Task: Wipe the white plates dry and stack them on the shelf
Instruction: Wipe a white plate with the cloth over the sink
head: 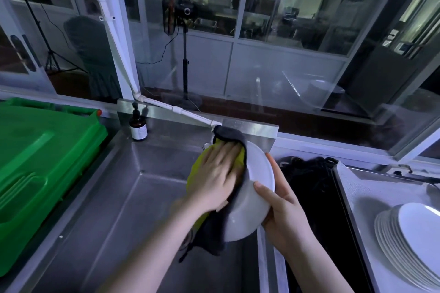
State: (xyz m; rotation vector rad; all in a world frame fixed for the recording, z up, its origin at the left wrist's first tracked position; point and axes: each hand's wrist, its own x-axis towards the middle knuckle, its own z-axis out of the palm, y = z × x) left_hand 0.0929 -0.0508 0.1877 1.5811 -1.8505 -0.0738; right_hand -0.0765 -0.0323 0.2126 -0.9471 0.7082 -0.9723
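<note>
L hand point(215, 173) presses cloth point(228, 137) on plate point(258, 173); bottle point(138, 127) label illegible.

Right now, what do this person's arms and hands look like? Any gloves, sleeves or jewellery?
Two bare human arms. The left hand and right hand wear no gloves, and no ring, watch or bracelet shows. The left forearm and right forearm are uncovered down to the picture's edge, so no sleeve is in view. The left hand is a little blurred.
</note>
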